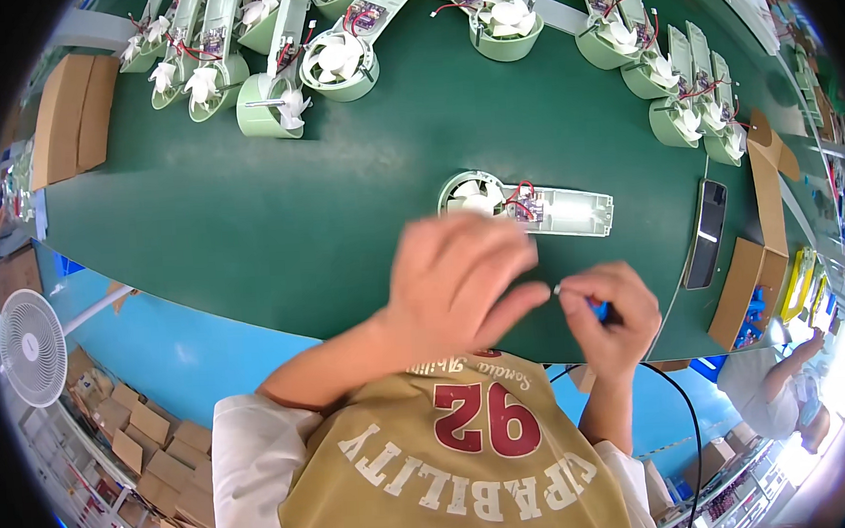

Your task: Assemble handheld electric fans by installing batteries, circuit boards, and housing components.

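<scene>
A pale green handheld fan housing [573, 212] lies on the table in front of me, its inner side up. A white fan blade [476, 196] sits in its round end, and a small circuit board [530, 207] with red wires is beside it. My left hand [457, 281] is held over the near edge of the round end, fingers stretched and thumb apart, with nothing seen in it. Closer to me, my right hand [616, 311] is closed around a small blue piece [598, 309], mostly hidden by the fingers. A tiny whitish tip [557, 289] shows between thumb and forefinger.
Several similar fan housings [338, 63] line the far side of the green table [360, 172]. A dark phone-like device [706, 235] lies at right, near a cardboard box [744, 285] with blue pieces [752, 314]. Another carton [76, 120] stands far left. A person [768, 389] is at right.
</scene>
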`<action>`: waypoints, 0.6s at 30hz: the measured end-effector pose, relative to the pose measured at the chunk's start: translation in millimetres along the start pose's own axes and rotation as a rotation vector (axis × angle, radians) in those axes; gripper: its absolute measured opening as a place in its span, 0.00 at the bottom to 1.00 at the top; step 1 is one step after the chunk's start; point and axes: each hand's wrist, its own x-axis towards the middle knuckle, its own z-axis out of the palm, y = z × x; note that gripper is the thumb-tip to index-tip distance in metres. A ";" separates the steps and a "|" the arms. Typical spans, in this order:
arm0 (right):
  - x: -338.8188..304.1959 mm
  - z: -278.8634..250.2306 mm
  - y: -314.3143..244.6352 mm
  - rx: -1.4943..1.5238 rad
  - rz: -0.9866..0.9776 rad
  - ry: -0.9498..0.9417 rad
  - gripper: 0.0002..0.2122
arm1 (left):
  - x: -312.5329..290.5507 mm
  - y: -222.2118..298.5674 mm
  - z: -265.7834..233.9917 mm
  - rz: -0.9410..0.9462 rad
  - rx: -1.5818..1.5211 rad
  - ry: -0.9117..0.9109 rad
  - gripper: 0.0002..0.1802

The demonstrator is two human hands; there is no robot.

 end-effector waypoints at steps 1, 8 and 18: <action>5.1 -1.8 4.2 -0.006 0.002 -0.006 0.05 | 10.6 -4.7 -0.9 -0.059 0.144 -0.028 0.34; 41.8 -4.4 28.9 -0.233 -0.006 -0.077 0.05 | 28.1 -61.5 7.3 0.053 -0.004 -0.375 0.35; 50.3 4.6 38.3 -0.253 -0.055 -0.107 0.05 | 41.9 -71.8 5.2 0.204 -0.055 -0.508 0.26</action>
